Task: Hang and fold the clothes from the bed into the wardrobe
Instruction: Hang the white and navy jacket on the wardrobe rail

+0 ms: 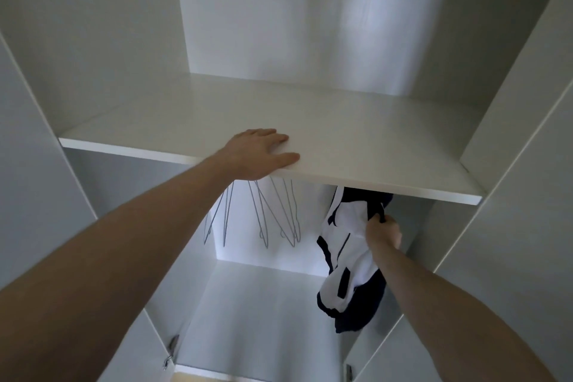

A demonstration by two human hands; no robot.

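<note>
A white and dark navy garment (344,257) hangs inside the white wardrobe, under the right part of the shelf (356,146); its top is hidden by the shelf. My right hand (382,231) grips the garment's dark upper edge. My left hand (259,152) rests flat on the front edge of the shelf, fingers straight. Several thin wire hangers (273,217) hang without clothes to the left of the garment, below my left hand.
The wardrobe's side panels stand close on both sides, with open doors (511,226) at left and right. A hinge (172,347) shows at the lower left. The wardrobe floor (263,319) lies below the hangers.
</note>
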